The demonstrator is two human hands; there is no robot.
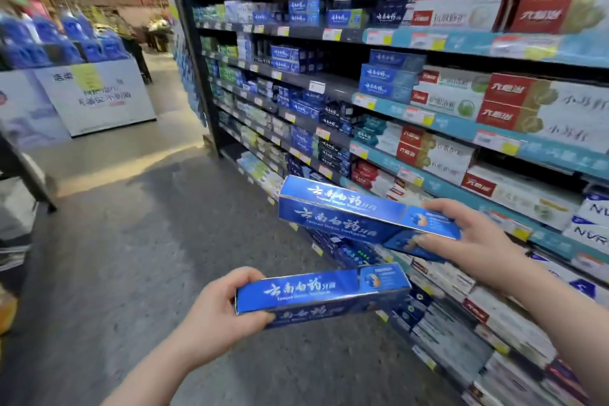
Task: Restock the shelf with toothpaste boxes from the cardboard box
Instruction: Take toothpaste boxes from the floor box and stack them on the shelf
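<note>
Right hand (461,237) clasps the stacked toothpaste boxes (356,211) — two, perhaps three — by their right end; left hand (217,303) grips a single box (323,293). Long axes run along the shelf (441,188), beyond the right fingers (436,207).

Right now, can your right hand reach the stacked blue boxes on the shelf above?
Likely yes: nothing blocks the right hand from that stack of blue cardboard boxes, but it grips long blue toothpaste boxes.
</note>
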